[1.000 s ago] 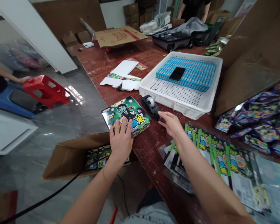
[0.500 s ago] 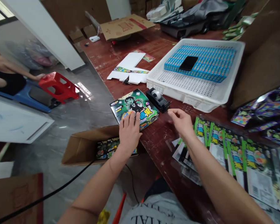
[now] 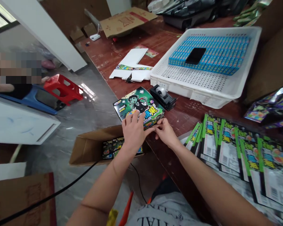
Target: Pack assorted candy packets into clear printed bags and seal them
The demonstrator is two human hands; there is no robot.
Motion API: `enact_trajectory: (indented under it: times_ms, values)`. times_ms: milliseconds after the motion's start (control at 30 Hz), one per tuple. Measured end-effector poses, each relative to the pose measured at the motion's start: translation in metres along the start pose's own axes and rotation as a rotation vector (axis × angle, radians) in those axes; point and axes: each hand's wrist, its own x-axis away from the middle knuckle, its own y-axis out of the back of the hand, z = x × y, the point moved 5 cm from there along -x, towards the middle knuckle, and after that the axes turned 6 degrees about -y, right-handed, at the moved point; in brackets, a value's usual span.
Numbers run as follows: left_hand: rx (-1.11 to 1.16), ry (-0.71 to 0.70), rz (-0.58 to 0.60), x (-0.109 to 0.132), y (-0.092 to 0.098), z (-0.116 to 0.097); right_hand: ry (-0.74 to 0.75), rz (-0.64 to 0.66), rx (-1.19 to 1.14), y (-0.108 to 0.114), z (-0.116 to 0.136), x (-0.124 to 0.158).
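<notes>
A green and black printed candy box (image 3: 141, 105) lies at the table's left edge. My left hand (image 3: 133, 130) grips it from the near side, fingers over the top and thumb along the front face. At the box's near right corner, my right hand (image 3: 163, 131) is closed in a pinch close to my left thumb. What its fingertips pinch, if anything, is too small to make out. Just behind the box stands a black tape dispenser (image 3: 163, 96) with a roll in it. Below the table edge, an open carton (image 3: 86, 146) contains similar boxes.
A white perforated crate (image 3: 195, 94) holds rows of small blue boxes (image 3: 217, 53) and a black phone (image 3: 196, 56). Green and black pouches (image 3: 228, 147) lie on the right. Flattened white card (image 3: 134, 62) lies beyond the box. A person sits left, near a red stool (image 3: 61, 89).
My right hand has moved left from beside the tape dispenser to the box's near right corner. My left hand stays on the box, its thumb now reaching toward my right fingers.
</notes>
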Motion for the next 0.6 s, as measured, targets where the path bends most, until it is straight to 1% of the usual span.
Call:
enact_trajectory:
  times_ms: [133,233,333,400,467,500,533,567,600]
  values:
    - [0.006,0.036,-0.038,-0.003,-0.002,-0.004,-0.020,-0.051,0.079,-0.002,-0.002,-0.004]
    - [0.030,0.043,-0.038,-0.003,-0.002,-0.009,-0.048,-0.100,0.164,-0.001,-0.001,-0.006]
    - [0.031,0.045,-0.030,-0.001,-0.001,-0.012,-0.079,-0.183,0.310,0.006,0.006,-0.004]
    - [0.054,0.032,-0.049,-0.002,0.001,-0.008,-0.092,-0.260,0.422,0.014,0.014,-0.001]
    - [0.169,-0.002,-0.084,-0.004,0.000,0.006,-0.099,-0.335,0.585,0.021,0.022,0.001]
    - [0.273,0.005,-0.122,-0.005,-0.002,0.018,-0.095,-0.361,0.681,0.022,0.025,0.001]
    - [0.390,0.050,-0.178,-0.006,-0.005,0.034,-0.088,-0.375,0.780,0.023,0.028,0.000]
    - [0.513,0.123,-0.237,-0.006,-0.010,0.052,-0.077,-0.379,0.873,0.022,0.031,-0.001]
    - [0.614,0.234,-0.306,-0.004,-0.016,0.071,-0.060,-0.373,0.948,0.020,0.032,-0.002]
